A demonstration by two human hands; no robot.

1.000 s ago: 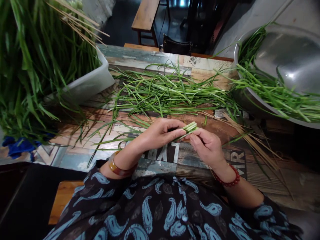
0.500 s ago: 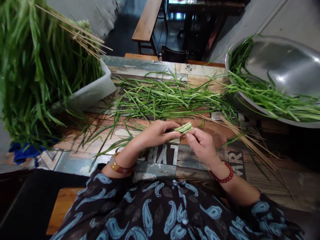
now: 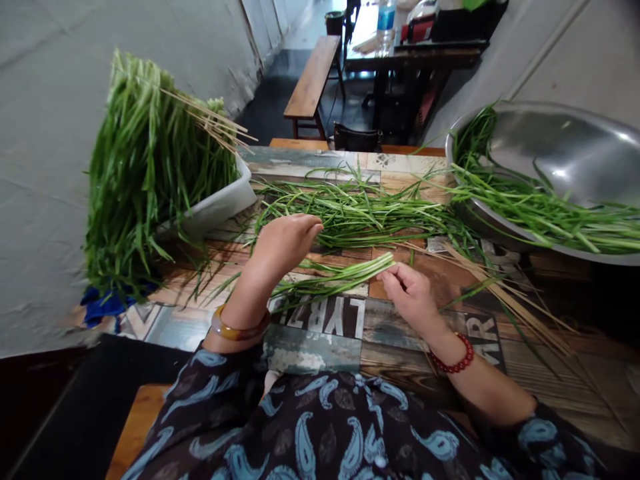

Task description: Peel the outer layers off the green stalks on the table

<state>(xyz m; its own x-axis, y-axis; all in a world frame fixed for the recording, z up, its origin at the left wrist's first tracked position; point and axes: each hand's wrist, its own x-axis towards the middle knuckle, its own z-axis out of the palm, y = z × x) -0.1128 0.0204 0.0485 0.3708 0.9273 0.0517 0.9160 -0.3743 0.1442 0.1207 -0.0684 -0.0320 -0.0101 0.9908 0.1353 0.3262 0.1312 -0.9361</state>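
Note:
A small bunch of garlic chives (image 3: 345, 273) is pinched at its pale ends by my right hand (image 3: 409, 293), its green leaves trailing left over the table. My left hand (image 3: 290, 241) is off that bunch, raised beside the near left side of the loose chive pile (image 3: 350, 212). Its fingers and thumb are drawn together at the tips; whatever lies between them, if anything, is too small to make out. The pile stretches sideways across the table in front of both hands.
At the left, a white tub (image 3: 220, 203) holds a tall stack of chives (image 3: 155, 167) with thin straw strips (image 3: 220, 127) on top. A large steel bowl (image 3: 565, 140) with chives stands at the right. More strips (image 3: 505, 293) lie right of my right hand. A blue cloth (image 3: 103, 307) is far left.
My left hand has let go of the bunch and moved up and left toward the pile. My right hand keeps the bunch by its pale ends. The view has shifted.

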